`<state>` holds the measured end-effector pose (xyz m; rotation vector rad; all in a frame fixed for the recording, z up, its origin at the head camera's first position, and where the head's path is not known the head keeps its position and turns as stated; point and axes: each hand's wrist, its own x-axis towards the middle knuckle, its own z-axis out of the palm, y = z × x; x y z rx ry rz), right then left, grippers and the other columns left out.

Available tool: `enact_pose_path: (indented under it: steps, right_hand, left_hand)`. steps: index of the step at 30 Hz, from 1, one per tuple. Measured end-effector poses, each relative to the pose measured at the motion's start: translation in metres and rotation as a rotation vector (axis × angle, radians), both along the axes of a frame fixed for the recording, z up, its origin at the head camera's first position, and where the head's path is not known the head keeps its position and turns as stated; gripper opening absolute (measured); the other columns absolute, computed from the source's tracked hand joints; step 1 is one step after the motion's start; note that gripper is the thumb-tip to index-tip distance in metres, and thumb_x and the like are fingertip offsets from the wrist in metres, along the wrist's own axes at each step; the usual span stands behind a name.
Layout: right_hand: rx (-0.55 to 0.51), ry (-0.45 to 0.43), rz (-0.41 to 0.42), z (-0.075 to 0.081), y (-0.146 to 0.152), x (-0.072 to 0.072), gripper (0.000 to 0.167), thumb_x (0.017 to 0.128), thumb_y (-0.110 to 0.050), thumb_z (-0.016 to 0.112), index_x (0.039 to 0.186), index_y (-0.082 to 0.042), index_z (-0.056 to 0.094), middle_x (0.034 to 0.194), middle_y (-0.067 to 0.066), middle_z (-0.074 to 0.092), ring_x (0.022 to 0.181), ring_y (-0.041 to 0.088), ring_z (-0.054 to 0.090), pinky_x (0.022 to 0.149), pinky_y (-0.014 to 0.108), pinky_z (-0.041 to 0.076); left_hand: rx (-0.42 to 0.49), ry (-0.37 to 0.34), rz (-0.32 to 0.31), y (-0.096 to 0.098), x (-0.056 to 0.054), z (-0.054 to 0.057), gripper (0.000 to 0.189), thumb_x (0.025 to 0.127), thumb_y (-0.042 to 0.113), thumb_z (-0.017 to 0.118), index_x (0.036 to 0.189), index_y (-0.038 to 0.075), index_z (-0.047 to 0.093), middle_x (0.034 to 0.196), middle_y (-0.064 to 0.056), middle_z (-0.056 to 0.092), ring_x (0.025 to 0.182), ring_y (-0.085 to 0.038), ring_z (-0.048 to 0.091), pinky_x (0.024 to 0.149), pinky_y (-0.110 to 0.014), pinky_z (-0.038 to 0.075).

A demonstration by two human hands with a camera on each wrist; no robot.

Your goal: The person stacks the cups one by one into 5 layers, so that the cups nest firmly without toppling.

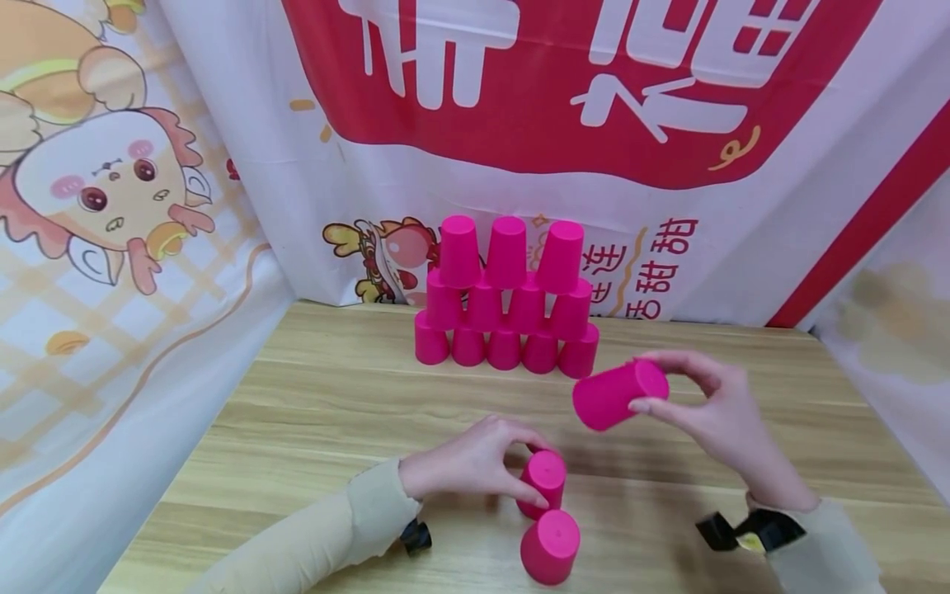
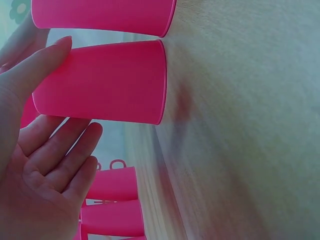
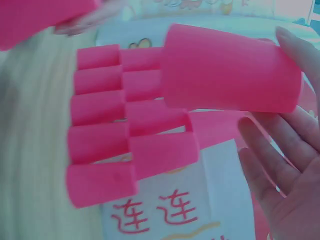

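Note:
My left hand (image 1: 475, 462) pinches a pink plastic cup (image 1: 547, 474) between thumb and fingers. This cup is upside down, low over the front of the table; in the left wrist view (image 2: 107, 82) its wide rim faces the wooden surface. A second inverted pink cup (image 1: 550, 546) stands just in front of it. Off to the right, my right hand (image 1: 723, 408) holds another pink cup (image 1: 612, 398) by its base end, tilted on its side in the air. Behind them rises a stacked wall of inverted pink cups (image 1: 505, 309) in three tiers, three cups on top.
The wooden table (image 1: 319, 396) meets a white printed cloth (image 1: 252, 165) at the back and left. A red panel with white characters (image 1: 557, 107) hangs behind the stack. Black straps (image 1: 764, 532) sit at both sleeve cuffs.

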<state>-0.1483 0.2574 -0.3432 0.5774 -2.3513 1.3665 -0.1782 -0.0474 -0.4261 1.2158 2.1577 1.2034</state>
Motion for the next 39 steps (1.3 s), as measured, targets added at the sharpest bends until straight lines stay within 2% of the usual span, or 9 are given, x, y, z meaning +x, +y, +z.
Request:
enact_pose_path:
  steps: [6,12,17,21,24,27,30,35,39]
  right_hand:
    - [-0.115,0.056,-0.016,0.024,-0.011,-0.024,0.049,0.079,0.008,0.084,0.124,-0.004,0.071,0.113,0.006,0.072,0.100,0.020,0.066,0.090,0.022,0.052]
    - [-0.192,0.112,0.010,0.051,-0.023,-0.046,0.046,0.081,0.006,0.082,0.125,-0.001,0.069,0.114,0.010,0.070,0.101,0.025,0.064,0.087,0.023,0.054]
    - [-0.183,0.150,0.000,0.070,-0.031,-0.058,0.046,0.081,0.002,0.083,0.125,-0.002,0.070,0.111,0.008,0.071,0.097,0.024,0.065,0.082,0.023,0.055]
    - [-0.166,0.169,-0.020,0.087,-0.036,-0.067,0.044,0.083,-0.005,0.084,0.125,-0.007,0.071,0.110,0.007,0.071,0.096,0.024,0.066,0.077,0.023,0.056]
    - [-0.159,0.178,-0.056,0.103,-0.039,-0.077,0.042,0.086,-0.013,0.083,0.125,-0.011,0.072,0.112,0.006,0.071,0.098,0.023,0.066,0.079,0.024,0.056]
    - [-0.114,0.157,-0.127,0.119,-0.043,-0.089,0.043,0.086,-0.026,0.084,0.126,-0.016,0.072,0.114,0.002,0.072,0.101,0.020,0.065,0.081,0.024,0.056]
    - [-0.060,0.086,-0.179,0.131,-0.047,-0.102,0.048,0.085,-0.039,0.083,0.128,-0.020,0.071,0.117,-0.001,0.071,0.105,0.018,0.064,0.085,0.026,0.055]
    - [-0.048,-0.031,-0.178,0.146,-0.053,-0.127,0.055,0.084,-0.051,0.079,0.130,-0.023,0.069,0.122,-0.003,0.070,0.108,0.018,0.064,0.091,0.030,0.055]
    - [-0.022,-0.040,-0.178,0.150,-0.063,-0.141,0.058,0.084,-0.057,0.077,0.130,-0.024,0.069,0.123,-0.004,0.070,0.109,0.017,0.064,0.094,0.031,0.054]
  left_hand:
    - [-0.004,-0.006,0.016,-0.001,0.001,-0.001,0.049,0.084,0.032,0.086,0.128,0.017,0.070,0.112,0.018,0.069,0.102,0.001,0.063,0.089,-0.027,0.054]
    - [-0.010,-0.019,0.027,-0.001,0.002,-0.003,0.048,0.084,0.034,0.086,0.127,0.020,0.070,0.110,0.019,0.069,0.100,-0.001,0.064,0.088,-0.027,0.054]
    - [-0.005,-0.038,0.026,-0.001,0.003,-0.004,0.048,0.084,0.034,0.086,0.127,0.020,0.070,0.109,0.019,0.069,0.101,-0.002,0.065,0.088,-0.028,0.054]
    - [0.001,-0.053,0.023,-0.001,0.004,-0.003,0.048,0.084,0.033,0.086,0.127,0.020,0.070,0.108,0.019,0.070,0.101,-0.002,0.065,0.089,-0.028,0.054]
    - [0.009,-0.059,0.018,-0.001,0.003,-0.002,0.047,0.085,0.032,0.086,0.127,0.019,0.070,0.108,0.019,0.070,0.101,-0.002,0.065,0.089,-0.029,0.054]
    - [0.015,-0.062,0.012,-0.002,0.002,-0.002,0.047,0.085,0.031,0.086,0.128,0.020,0.070,0.109,0.019,0.070,0.101,-0.002,0.065,0.090,-0.031,0.055]
    - [0.015,-0.063,0.013,-0.002,0.002,-0.002,0.048,0.085,0.031,0.086,0.128,0.020,0.070,0.109,0.019,0.070,0.101,-0.002,0.066,0.091,-0.031,0.054]
    - [0.013,-0.060,0.011,-0.003,0.002,-0.002,0.048,0.084,0.031,0.086,0.128,0.020,0.069,0.110,0.019,0.070,0.102,-0.002,0.066,0.091,-0.031,0.054]
    - [0.015,-0.052,0.010,-0.003,0.002,-0.003,0.049,0.084,0.031,0.086,0.128,0.019,0.069,0.109,0.018,0.070,0.101,-0.002,0.065,0.091,-0.031,0.055]
